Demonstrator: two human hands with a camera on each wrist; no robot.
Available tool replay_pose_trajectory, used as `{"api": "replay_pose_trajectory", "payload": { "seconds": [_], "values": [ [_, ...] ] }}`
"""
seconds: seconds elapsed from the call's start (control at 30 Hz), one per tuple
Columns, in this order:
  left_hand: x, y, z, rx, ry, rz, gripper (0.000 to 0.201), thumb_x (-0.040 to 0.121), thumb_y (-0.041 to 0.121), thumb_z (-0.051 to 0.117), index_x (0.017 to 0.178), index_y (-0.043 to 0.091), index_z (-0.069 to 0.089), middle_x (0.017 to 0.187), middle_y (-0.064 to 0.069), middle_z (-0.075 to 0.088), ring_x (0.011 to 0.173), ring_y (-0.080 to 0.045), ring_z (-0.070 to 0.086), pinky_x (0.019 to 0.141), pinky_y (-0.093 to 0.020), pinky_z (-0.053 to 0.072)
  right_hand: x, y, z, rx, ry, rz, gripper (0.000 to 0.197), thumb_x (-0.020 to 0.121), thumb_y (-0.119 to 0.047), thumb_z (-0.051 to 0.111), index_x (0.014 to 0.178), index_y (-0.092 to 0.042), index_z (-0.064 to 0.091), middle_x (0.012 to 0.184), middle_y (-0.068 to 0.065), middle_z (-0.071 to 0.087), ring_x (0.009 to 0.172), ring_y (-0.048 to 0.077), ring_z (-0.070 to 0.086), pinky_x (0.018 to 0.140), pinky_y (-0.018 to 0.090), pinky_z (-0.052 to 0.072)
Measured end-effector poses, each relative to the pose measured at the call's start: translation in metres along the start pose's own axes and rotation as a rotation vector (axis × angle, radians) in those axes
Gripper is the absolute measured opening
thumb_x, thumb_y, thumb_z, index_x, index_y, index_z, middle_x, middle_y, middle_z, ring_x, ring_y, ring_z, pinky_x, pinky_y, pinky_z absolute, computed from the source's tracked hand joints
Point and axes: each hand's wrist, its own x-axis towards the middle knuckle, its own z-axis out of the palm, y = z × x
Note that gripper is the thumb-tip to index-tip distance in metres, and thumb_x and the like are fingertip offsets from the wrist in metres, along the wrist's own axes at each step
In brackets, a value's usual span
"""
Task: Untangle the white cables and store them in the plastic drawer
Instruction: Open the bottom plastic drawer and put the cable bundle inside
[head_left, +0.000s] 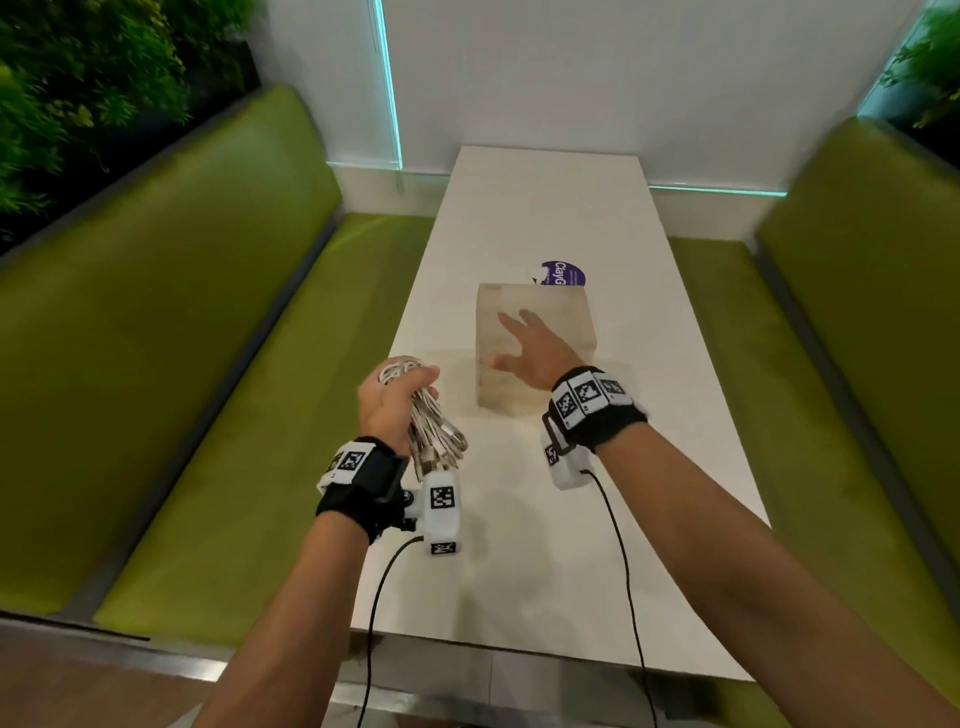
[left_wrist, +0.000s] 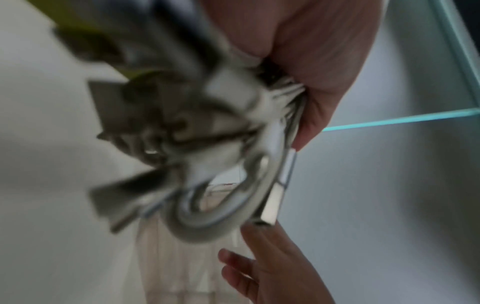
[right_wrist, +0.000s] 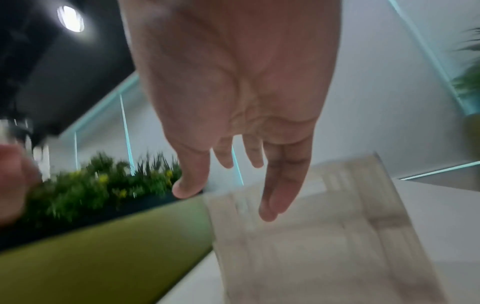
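Observation:
My left hand (head_left: 397, 397) grips a bundle of white cables (head_left: 434, 434) above the table's left edge; the plug ends hang down past my wrist. In the left wrist view the white cables (left_wrist: 207, 164) are a blurred looped mass under my palm. The translucent plastic drawer unit (head_left: 540, 312) stands on the white table (head_left: 649, 467), to the right of the cables. My right hand (head_left: 524, 345) hovers just over the drawer unit's top with fingers spread and straight, holding nothing. In the right wrist view the right hand (right_wrist: 233, 185) points down at the drawer unit (right_wrist: 324, 236).
A purple and white label (head_left: 563, 273) lies on the table just behind the drawer unit. Green benches (head_left: 234, 415) run along both sides of the narrow table. Black wrist-camera leads (head_left: 382, 597) trail off the near table edge.

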Motion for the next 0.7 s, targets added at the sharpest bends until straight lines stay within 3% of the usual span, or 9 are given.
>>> {"api": "replay_pose_trajectory", "payload": {
  "seconds": [0.1, 0.2, 0.27, 0.37, 0.5, 0.6, 0.7],
  "values": [
    [0.004, 0.000, -0.001, 0.081, -0.016, 0.037, 0.018, 0.071, 0.002, 0.076, 0.068, 0.010, 0.060, 0.060, -0.009, 0.058, 0.047, -0.021, 0.051, 0.049, -0.027, 0.044, 0.009, 0.010, 0.021, -0.074, -0.011, 0.038, 0.069, 0.091, -0.045, 0.052, 0.148, -0.028, 0.017, 0.160, 0.000, 0.002, 0.137, 0.030, 0.036, 0.109, 0.044, 0.034],
    [0.006, -0.003, -0.005, 0.197, -0.019, 0.075, 0.019, 0.073, 0.007, 0.076, 0.067, 0.009, 0.059, 0.058, -0.009, 0.056, 0.045, -0.020, 0.047, 0.048, -0.026, 0.042, -0.011, 0.010, 0.034, -0.012, 0.147, 0.002, 0.064, 0.085, -0.050, 0.058, 0.139, -0.023, 0.036, 0.155, -0.001, 0.022, 0.120, 0.027, 0.053, 0.096, 0.041, 0.044],
    [0.006, -0.008, -0.007, 0.269, -0.030, 0.095, 0.019, 0.074, 0.008, 0.076, 0.068, 0.009, 0.058, 0.057, -0.010, 0.056, 0.043, -0.019, 0.047, 0.047, -0.026, 0.042, -0.032, 0.011, 0.036, 0.016, 0.230, -0.022, 0.064, 0.075, -0.057, 0.066, 0.123, -0.020, 0.047, 0.138, -0.003, 0.042, 0.101, 0.025, 0.061, 0.082, 0.037, 0.049],
    [0.002, -0.016, -0.008, 0.346, -0.068, 0.099, 0.020, 0.074, 0.010, 0.078, 0.069, 0.009, 0.058, 0.053, -0.009, 0.056, 0.042, -0.019, 0.047, 0.047, -0.025, 0.041, -0.065, 0.021, 0.037, 0.010, 0.268, -0.051, 0.053, 0.072, -0.052, 0.071, 0.106, -0.017, 0.050, 0.118, -0.005, 0.051, 0.087, 0.023, 0.060, 0.069, 0.033, 0.044],
    [-0.008, -0.022, -0.005, 0.414, -0.149, 0.074, 0.020, 0.074, 0.016, 0.079, 0.072, 0.008, 0.060, 0.051, -0.005, 0.056, 0.043, -0.018, 0.047, 0.048, -0.026, 0.041, -0.107, 0.054, 0.035, 0.057, 0.222, -0.101, 0.048, 0.082, -0.036, 0.066, 0.123, -0.020, 0.048, 0.116, -0.011, 0.054, 0.090, 0.017, 0.057, 0.080, 0.035, 0.049],
    [-0.016, -0.025, -0.001, 0.468, -0.241, 0.040, 0.025, 0.072, 0.025, 0.081, 0.075, 0.008, 0.063, 0.055, -0.008, 0.058, 0.046, -0.019, 0.048, 0.051, -0.027, 0.040, -0.129, 0.072, 0.032, 0.147, 0.180, -0.127, 0.056, 0.083, -0.029, 0.068, 0.133, -0.023, 0.045, 0.109, -0.017, 0.052, 0.091, 0.011, 0.054, 0.081, 0.026, 0.050],
    [-0.025, -0.029, 0.005, 0.555, -0.325, 0.010, 0.032, 0.070, 0.027, 0.082, 0.085, 0.005, 0.064, 0.059, -0.010, 0.060, 0.048, -0.017, 0.049, 0.053, -0.026, 0.040, -0.141, 0.080, 0.027, 0.217, 0.135, -0.136, 0.057, 0.082, -0.023, 0.070, 0.135, -0.023, 0.046, 0.108, -0.015, 0.055, 0.093, 0.014, 0.056, 0.080, 0.022, 0.050]
  ]
}}
